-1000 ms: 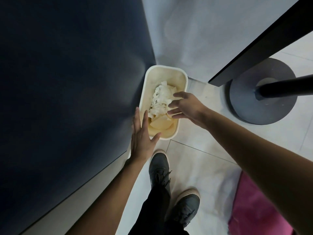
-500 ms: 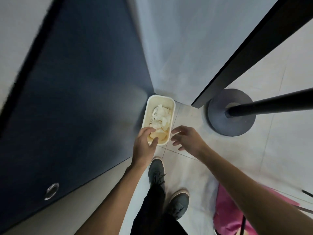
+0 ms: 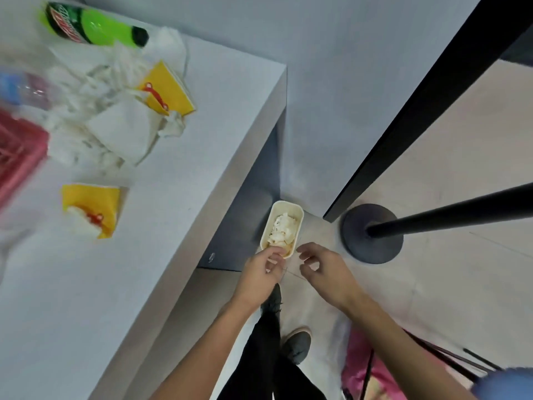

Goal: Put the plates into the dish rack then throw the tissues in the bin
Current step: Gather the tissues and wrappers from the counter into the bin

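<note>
- Hovering over the floor (image 3: 432, 284), both hands are sitting just at 6 o'clock of the bin (image 3: 284, 207).
- Bin is standing upright on the floor, pressing close to the dark side panel of the desk (image 3: 187, 226) at its 9 o'clock.
- Tissues (image 3: 281, 230) are lying as a white wad inside the bin, filling its middle.
- Left grip (image 3: 259, 274) is curling narrow, fingertips overlapping the bin's near rim from this angle; cannot tell if it is pinching anything or touching the rim.
- Right grip (image 3: 327, 271) is hanging loosely curled, holding nothing, sitting at 3 o'clock of the left grip with a small gap between them.
- Loose tissues (image 3: 115, 131) are lying crumpled on the desk at 10 o'clock of the frame, well apart from the bin.
- Two yellow packets (image 3: 170, 90) (image 3: 92, 207) are lying among and beside them.
- Green bottle (image 3: 95, 24) is lying on its side at the desk's far edge, 11 o'clock.
- Red object (image 3: 17, 145) is showing blurred at 9 o'clock; cannot tell what it is.
- Black stand base (image 3: 372, 233) is sitting on the floor at 3 o'clock of the bin, pole leaning out to the right.
- Grey shoe (image 3: 298, 343) is showing at 6 o'clock, pink item (image 3: 366, 368) beside it at 5 o'clock.
</note>
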